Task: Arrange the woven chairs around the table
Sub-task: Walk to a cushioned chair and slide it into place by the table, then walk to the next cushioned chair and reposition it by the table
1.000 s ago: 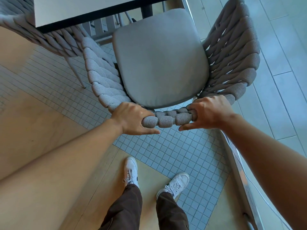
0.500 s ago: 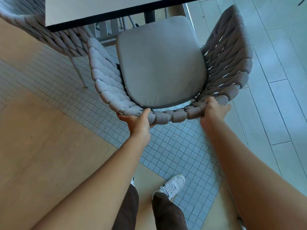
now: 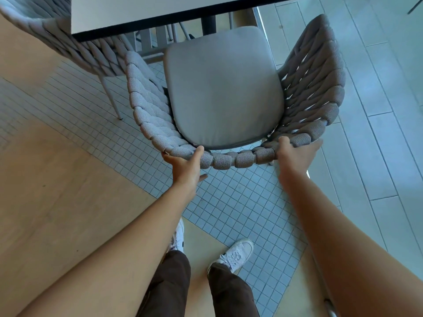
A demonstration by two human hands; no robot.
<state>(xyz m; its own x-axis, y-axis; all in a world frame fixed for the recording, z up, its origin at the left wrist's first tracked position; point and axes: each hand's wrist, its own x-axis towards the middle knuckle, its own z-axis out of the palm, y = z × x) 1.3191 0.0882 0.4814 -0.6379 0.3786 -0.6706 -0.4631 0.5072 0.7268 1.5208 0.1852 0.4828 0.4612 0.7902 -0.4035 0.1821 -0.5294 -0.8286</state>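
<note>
A grey woven chair point(image 3: 151, 115) with a grey seat cushion point(image 3: 224, 88) stands in front of me, its seat front just under the edge of the white table point(image 3: 137, 12). My left hand point(image 3: 185, 165) grips the left part of the chair's woven back rail from below, thumb on top. My right hand point(image 3: 295, 154) holds the same rail at its right end. Both arms are stretched forward.
A second woven chair point(image 3: 75, 49) sits at the upper left, tucked at the table's side, its thin leg point(image 3: 112, 101) on the small-tile floor. My white shoes point(image 3: 235, 255) stand behind the chair. A metal floor rail point(image 3: 329, 310) runs along the right.
The chair has slid forward toward the table and away from me. My hands shifted from an overhand hold on the rail to gripping it from behind with arms extended.
</note>
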